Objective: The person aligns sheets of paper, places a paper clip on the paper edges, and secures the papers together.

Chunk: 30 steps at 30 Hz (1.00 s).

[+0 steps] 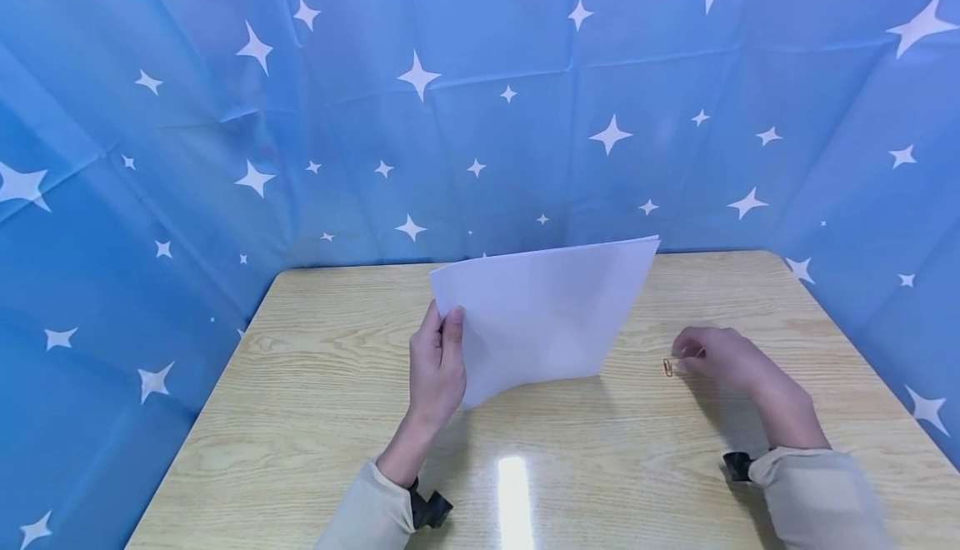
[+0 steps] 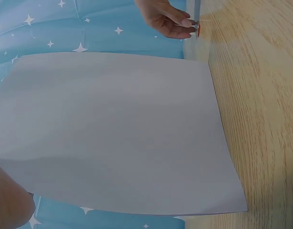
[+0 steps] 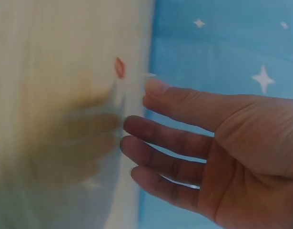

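My left hand (image 1: 438, 367) grips the left edge of white paper sheets (image 1: 540, 317), thumb on the near face. The sheets stand tilted above the table, with two layers showing at the top right corner. In the left wrist view the paper (image 2: 117, 129) fills the middle, my left thumb (image 2: 13, 202) at the lower left. Low over the table, my right hand (image 1: 723, 358) has its fingertips right beside a small red paper clip (image 1: 667, 368). The right wrist view shows the clip (image 3: 119, 67) apart from the thumb and three loosely extended fingers; the index finger is mostly hidden behind the thumb.
A light wood-grain table (image 1: 322, 417) carries everything, with a bright light reflection (image 1: 515, 500) near its front. A blue curtain (image 1: 345, 133) with white stars hangs behind and at the sides. Black straps with small devices (image 1: 431, 508) sit on both wrists.
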Each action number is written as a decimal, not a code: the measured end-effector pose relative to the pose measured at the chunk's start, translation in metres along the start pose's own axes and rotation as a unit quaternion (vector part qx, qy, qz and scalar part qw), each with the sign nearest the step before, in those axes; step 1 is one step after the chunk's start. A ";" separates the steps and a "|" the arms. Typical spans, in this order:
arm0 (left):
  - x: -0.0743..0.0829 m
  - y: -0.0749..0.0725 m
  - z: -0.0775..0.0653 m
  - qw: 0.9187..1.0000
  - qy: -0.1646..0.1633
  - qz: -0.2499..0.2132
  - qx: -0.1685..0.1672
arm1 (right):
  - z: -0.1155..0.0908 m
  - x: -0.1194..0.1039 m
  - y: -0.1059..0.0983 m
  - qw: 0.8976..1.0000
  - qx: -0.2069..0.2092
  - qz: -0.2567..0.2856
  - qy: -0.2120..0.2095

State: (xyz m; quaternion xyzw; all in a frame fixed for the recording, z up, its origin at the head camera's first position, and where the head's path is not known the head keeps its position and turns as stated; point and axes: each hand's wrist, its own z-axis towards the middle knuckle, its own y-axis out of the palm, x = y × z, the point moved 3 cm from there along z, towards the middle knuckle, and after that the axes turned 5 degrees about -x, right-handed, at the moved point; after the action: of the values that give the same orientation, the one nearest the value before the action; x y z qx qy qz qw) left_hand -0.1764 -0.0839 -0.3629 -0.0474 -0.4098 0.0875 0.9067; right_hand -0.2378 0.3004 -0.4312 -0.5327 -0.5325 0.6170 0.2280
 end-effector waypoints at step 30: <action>0.031 -0.003 0.007 1.000 -0.017 -0.013 -0.006 | 0.008 -0.004 0.013 1.000 -0.025 0.016 0.004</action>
State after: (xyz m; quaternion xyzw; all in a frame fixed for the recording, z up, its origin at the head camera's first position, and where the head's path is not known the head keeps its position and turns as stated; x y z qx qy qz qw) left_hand -0.1610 -0.0802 -0.3355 -0.0461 -0.4263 0.0742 0.9003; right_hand -0.2402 0.2892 -0.4423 -0.5492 -0.5381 0.6052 0.2064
